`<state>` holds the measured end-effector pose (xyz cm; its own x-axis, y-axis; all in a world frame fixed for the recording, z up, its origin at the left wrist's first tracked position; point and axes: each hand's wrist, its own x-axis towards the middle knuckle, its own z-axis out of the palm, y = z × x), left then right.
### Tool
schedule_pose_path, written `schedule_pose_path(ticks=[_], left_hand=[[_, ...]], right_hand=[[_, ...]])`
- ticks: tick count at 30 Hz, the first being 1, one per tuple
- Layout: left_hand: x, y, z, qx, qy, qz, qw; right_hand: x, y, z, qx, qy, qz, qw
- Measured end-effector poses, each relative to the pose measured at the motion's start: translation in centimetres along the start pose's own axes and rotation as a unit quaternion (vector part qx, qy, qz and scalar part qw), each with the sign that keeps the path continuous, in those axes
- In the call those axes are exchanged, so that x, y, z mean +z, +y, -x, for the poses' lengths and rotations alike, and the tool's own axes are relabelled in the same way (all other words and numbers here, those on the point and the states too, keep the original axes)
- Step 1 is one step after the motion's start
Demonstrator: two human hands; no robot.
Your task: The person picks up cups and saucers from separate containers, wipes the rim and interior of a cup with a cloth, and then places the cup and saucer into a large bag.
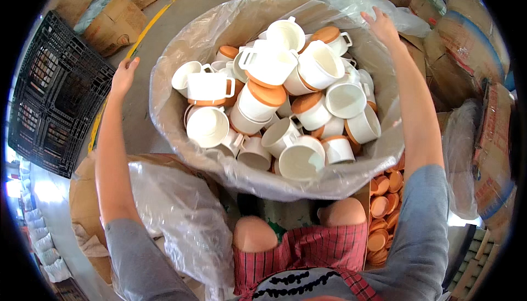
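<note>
Scene brightly lit; floor (pixel 48 192) at far L blown out w/ glare; edges warped by fisheye dist., corners blacked out.

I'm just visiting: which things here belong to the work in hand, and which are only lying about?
Probably part of the work:
white-and-orange mugs between the outstretched left hand and right hand
plastic-lined container holding them
perhaps the round orange pieces, similar in colour

Probably just lying about:
black plastic crate or pallet
cardboard boxes, upper left
clear plastic bag, lower left
</note>
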<state>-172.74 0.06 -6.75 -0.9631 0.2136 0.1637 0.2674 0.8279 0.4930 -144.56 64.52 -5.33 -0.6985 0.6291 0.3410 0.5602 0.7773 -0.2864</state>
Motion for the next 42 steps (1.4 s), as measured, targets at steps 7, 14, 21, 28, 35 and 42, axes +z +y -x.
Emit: schedule_pose_path(ticks=[7,14,21,28,35,42], left_hand=[[12.1,3.5,-3.7,-0.037,-0.168,0.009,0.985],[-2.0,5.7,-7.8,0.082,0.038,-0.007,0.996],[-8.8,6.4,-5.3,0.088,0.18,0.187,0.962],[-3.2,18.9,13.4,0.352,-0.108,-0.013,0.93],[-2.1,17.5,28.4,0.563,-0.25,-0.166,0.77],[-3.8,15.7,34.8,0.6,-0.159,-0.108,0.777]], right_hand=[[8.1,0.6,-1.1,-0.02,-0.113,0.019,0.993],[0.8,-1.4,-1.7,-0.036,-0.072,-0.112,0.99],[-3.7,1.8,-1.8,-0.041,0.229,-0.106,0.967],[-12.1,-7.5,20.2,-0.251,-0.241,-0.218,0.912],[-11.4,-6.9,35.7,-0.399,-0.177,-0.116,0.892],[-13.6,-3.9,40.7,-0.398,-0.013,-0.156,0.904]])
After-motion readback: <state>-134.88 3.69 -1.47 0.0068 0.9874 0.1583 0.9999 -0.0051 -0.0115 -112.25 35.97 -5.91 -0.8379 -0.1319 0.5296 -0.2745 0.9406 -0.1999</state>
